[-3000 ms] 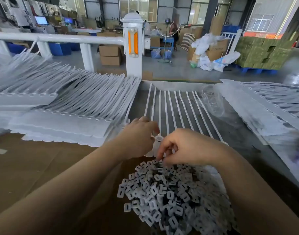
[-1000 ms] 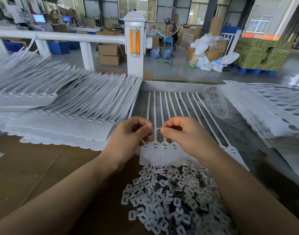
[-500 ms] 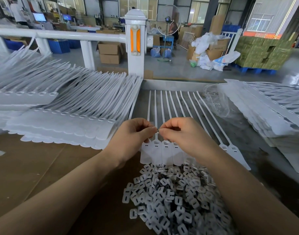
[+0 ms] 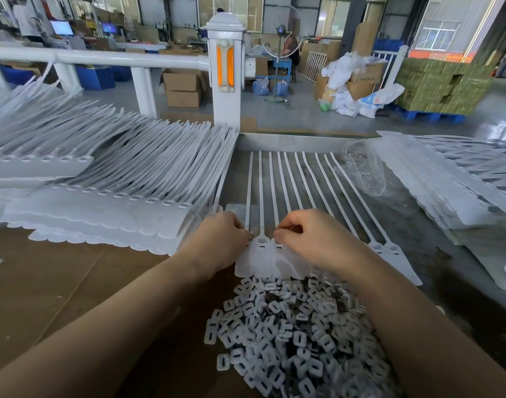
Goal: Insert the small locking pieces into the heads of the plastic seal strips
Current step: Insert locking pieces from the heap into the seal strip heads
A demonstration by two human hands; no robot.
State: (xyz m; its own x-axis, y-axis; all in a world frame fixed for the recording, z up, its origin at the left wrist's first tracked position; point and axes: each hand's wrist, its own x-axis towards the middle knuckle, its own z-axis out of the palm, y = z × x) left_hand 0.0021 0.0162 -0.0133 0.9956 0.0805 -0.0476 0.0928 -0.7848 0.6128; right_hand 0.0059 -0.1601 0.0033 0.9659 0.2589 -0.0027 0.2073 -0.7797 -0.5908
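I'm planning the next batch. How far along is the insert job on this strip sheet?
Done: cannot tell, since a filled head looks no different here; a large fanned stack of sheets lies to the left. In hand: the left hand and right hand both work at the heads of the current sheet. Left: a big pile of locking pieces, plus another stack to the right.

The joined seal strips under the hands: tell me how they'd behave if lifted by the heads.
The seal strips are probably light: thin white plastic. Their long narrow tails would likely droop and sway, as those in the stack on the left already curve. The joined heads would probably lift as one sheet, while the left hand and right hand work there.
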